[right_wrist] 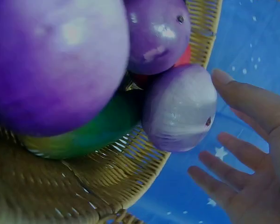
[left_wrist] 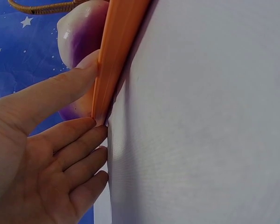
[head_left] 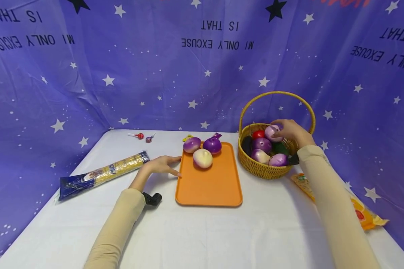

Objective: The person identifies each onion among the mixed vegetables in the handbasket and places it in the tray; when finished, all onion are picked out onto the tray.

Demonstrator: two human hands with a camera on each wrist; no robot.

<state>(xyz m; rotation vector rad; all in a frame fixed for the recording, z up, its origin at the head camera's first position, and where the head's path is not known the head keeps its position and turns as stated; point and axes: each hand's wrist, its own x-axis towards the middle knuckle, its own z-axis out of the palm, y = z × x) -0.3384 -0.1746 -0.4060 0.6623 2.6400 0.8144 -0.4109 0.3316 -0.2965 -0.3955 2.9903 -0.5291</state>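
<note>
My left hand (head_left: 161,165) is at the left edge of an orange tray (head_left: 208,190). In the left wrist view its thumb (left_wrist: 60,93) touches the tray's rim, the other fingers fairly straight beside it. On the tray's back half sit a pale onion (head_left: 202,158) and two purple onions (head_left: 192,145). My right hand (head_left: 291,131) is over the back of a wicker basket (head_left: 264,172), beside a light purple onion (right_wrist: 179,108). The right wrist view shows its thumb by that onion and the other fingers spread apart from it. More onions, a red item (head_left: 258,134) and a green one fill the basket.
Two lollipops (head_left: 140,136) lie at the back left. A blue and yellow pasta packet (head_left: 104,175) is left of the tray. An orange packet (head_left: 367,215) lies under the right forearm. The basket's tall handle (head_left: 277,92) arches above it. Small wrapped candies (head_left: 187,138) are behind the onions.
</note>
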